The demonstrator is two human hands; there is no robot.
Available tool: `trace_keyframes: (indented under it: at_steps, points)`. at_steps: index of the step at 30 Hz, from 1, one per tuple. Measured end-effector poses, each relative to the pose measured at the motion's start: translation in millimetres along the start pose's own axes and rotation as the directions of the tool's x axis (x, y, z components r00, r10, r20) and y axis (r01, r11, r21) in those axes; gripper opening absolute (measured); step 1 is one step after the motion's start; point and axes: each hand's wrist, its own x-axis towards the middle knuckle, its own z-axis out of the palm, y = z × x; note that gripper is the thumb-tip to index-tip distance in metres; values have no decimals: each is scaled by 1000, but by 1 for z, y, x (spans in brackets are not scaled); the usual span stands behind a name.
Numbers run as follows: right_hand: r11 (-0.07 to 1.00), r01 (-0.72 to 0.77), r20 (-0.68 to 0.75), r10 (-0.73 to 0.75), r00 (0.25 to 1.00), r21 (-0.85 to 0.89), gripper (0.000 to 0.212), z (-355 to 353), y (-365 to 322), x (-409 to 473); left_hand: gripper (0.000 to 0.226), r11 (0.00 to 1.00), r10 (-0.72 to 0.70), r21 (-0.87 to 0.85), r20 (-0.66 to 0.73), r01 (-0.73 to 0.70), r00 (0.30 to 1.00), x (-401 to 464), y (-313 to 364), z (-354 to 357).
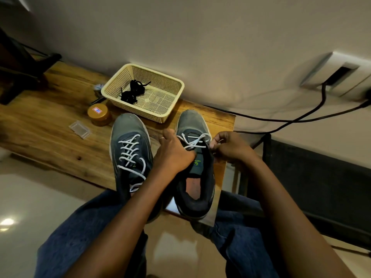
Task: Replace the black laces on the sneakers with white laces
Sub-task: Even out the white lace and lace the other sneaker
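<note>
Sneakers, pair, grey-blue, toes pointing away from the person, side by side on a wooden table (50,121).

Left sneaker (130,155): fully threaded with a white lace (131,155), ends loose near the collar; judged finished, set aside untouched.

Right sneaker (195,169): second white lace (193,140) crosses only the eyelets nearest the toe; upper eyelets bare, tongue exposed. Judged mid-lacing, roughly a third done.

Left hand (173,153): lies over the inner side of the right sneaker, fingers curled on the tongue and eyelet edge, apparently steadying the shoe and holding the throat open for threading.

Right hand (230,145): at the outer eyelet row, fingertips pinched together on a lace end, seemingly drawing it through. The lace runs directly from this pinch to the crossings just beside it.

Black laces (133,91): bundled in a cream perforated basket (172,85) beyond the toes, well apart from both hands; kept clear of the work.

Sundries: orange-lidded jar (99,115), clear plastic case (79,132), left of the shoes.
</note>
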Motion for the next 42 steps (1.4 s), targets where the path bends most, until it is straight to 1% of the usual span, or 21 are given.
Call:
trace_keyframes:
  at_steps: [2, 3, 4, 6, 9, 12, 16, 18, 20, 23, 25, 27, 29, 30, 32, 34, 36, 37, 40, 41, 42]
  points:
    - [977, -77, -29, 85, 996, 197, 16, -4, 0, 3, 73, 999, -20, -27, 5, 20, 1000, 2, -2, 0]
    - [960, -97, -27, 108, 994, 263, 15, -6, -1, 4, 74, 999, -28, -39, 8, 29, 1000, 3, -3, 0]
    - [956, -99, -21, 109, 994, 276, 13, -6, 0, 5, 75, 998, -33, -48, 13, 34, 999, 4, -4, 0]
    - [980, -66, 16, 64, 998, 190, 3, -5, 0, 2, 79, 997, -32, -64, 20, 34, 999, 4, -5, 0]
    - [999, -5, 78, 1, 997, 49, 17, 0, 1, -3, 84, 999, -9, -46, 15, 10, 1000, 3, -7, -2]
    - [999, 28, 44, -30, 999, 44, 18, 3, 1, -4, 93, 999, 0, 32, 34, -1, 999, 2, -9, -8]
    - [995, -6, -8, 7, 1000, 104, 10, 3, -1, -1, 103, 999, -30, 43, 93, 26, 995, -2, -11, -20]
    - [971, -46, -61, 62, 996, 233, 13, 1, -3, 0, 99, 999, -26, 30, 86, 24, 996, -5, -12, -24]
    - [961, -39, -59, 57, 997, 273, 16, 1, -4, 0, 90, 999, -20, 27, 99, 18, 995, -9, -12, -29]
    - [994, 23, 0, -23, 1000, 109, 17, 3, -1, -5, 74, 1000, -19, 17, 167, 16, 986, -11, -11, -34]
    - [998, 46, -1, -46, 999, 46, 14, 7, -1, -7, 81, 1000, -22, 8, 173, 21, 985, -12, -12, -36]
    - [987, 21, -42, -15, 999, 157, 5, 9, -2, -3, 87, 1000, -20, 1, 154, 20, 988, -12, -13, -37]
    - [948, -29, -92, 61, 994, 318, 11, 8, -4, 2, 88, 1000, -25, -7, 149, 26, 988, -13, -13, -38]
    - [945, -40, -98, 76, 992, 324, 12, 7, -4, 3, 87, 1000, -28, -4, 157, 29, 987, -13, -13, -38]
    - [967, -32, -72, 51, 996, 252, 10, 6, -3, 1, 76, 1000, -22, 3, 185, 22, 982, -14, -12, -39]
    - [994, 5, -28, -2, 1000, 106, 11, 8, -2, -3, 63, 1000, -17, 6, 197, 16, 980, -15, -11, -40]
    - [998, 39, -40, -37, 999, 54, 12, 11, 0, -2, 60, 1000, -17, 5, 206, 16, 978, -16, -11, -42]
    - [995, 37, -75, -30, 997, 93, 13, 12, 1, 0, 58, 1000, -12, -1, 206, 13, 978, -17, -11, -42]
    - [935, 7, -156, 52, 986, 354, 14, 9, -1, 6, 56, 1000, -2, -18, 202, 6, 979, -17, -11, -42]
    - [923, 1, -141, 58, 988, 384, 18, 8, -2, 6, 57, 1000, 1, -11, 198, 1, 980, -15, -13, -41]
    - [940, 0, -116, 42, 992, 341, 21, 7, -1, 5, 57, 1000, 3, -5, 197, -2, 980, -14, -14, -40]
